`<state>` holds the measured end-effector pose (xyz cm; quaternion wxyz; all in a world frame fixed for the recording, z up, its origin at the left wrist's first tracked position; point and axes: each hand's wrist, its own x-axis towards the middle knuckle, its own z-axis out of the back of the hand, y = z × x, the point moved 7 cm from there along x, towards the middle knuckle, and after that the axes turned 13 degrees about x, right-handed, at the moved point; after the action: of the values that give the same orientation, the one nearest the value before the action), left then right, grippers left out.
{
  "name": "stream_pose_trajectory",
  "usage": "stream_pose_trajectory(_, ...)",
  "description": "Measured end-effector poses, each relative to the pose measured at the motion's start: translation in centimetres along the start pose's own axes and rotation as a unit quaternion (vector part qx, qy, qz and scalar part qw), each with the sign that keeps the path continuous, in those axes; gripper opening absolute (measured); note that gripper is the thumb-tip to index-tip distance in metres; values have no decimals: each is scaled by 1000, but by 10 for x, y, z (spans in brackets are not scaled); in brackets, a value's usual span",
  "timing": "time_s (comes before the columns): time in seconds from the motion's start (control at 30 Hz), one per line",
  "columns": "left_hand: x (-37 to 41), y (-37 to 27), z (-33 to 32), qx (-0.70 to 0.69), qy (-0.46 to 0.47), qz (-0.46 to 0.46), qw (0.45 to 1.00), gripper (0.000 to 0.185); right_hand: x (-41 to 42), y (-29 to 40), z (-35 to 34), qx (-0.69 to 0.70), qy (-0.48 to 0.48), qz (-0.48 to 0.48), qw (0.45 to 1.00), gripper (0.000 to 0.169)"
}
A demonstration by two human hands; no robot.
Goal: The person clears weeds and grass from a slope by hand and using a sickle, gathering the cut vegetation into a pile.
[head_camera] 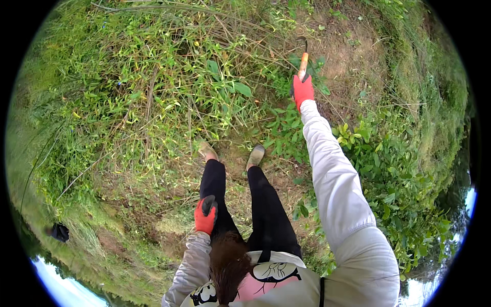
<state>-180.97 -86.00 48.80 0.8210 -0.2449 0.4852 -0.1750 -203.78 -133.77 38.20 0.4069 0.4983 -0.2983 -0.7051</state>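
Note:
My right hand (303,90), in a red glove with a dark palm, stretches far forward. It grips the wooden handle (303,67) of a sickle, which has an orange band near the blade. The dark curved sickle blade (305,44) hooks left at its tip, over grass at the edge of a bare patch. My left hand (205,215), gloved the same way, is beside my left leg in black trousers (214,180). Its thumb lies across the front, and its fingers are largely hidden, so whether it holds anything does not show.
Tangled grass and weeds (153,88) cover the ground ahead and left. Bare brown soil (353,57) lies ahead right. A leafy shrub (383,169) grows beside my right arm. My shoes (256,155) stand on trampled stems. A dark-clothed figure (60,232), probably a person, is far left.

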Motion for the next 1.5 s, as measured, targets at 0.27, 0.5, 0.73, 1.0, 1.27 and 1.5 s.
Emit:
stream_pose_trajectory(0.27,28,42,10,93,-10,-40,995,34,-210,-199,-173,-49,207,-288,934,82)
stream_pose_trajectory(0.5,47,31,63,230,-118,-138,956,38,-375,-198,-268,-15,329,-273,904,67)
stream_pose_trajectory(0.73,51,26,60,221,-167,-178,944,46,-345,-207,-173,231,223,-432,843,30)
stream_pose_trajectory(1.0,113,-96,-13,283,-76,-382,876,54,-275,-230,-36,292,-13,-296,909,19)
stream_pose_trajectory(1.27,181,-164,-51,322,5,-536,781,62,-120,-177,-102,329,-35,-107,938,20)
stream_pose_trajectory(1.5,216,-144,-96,332,24,-589,736,64,-164,-251,-228,326,147,-185,915,24)
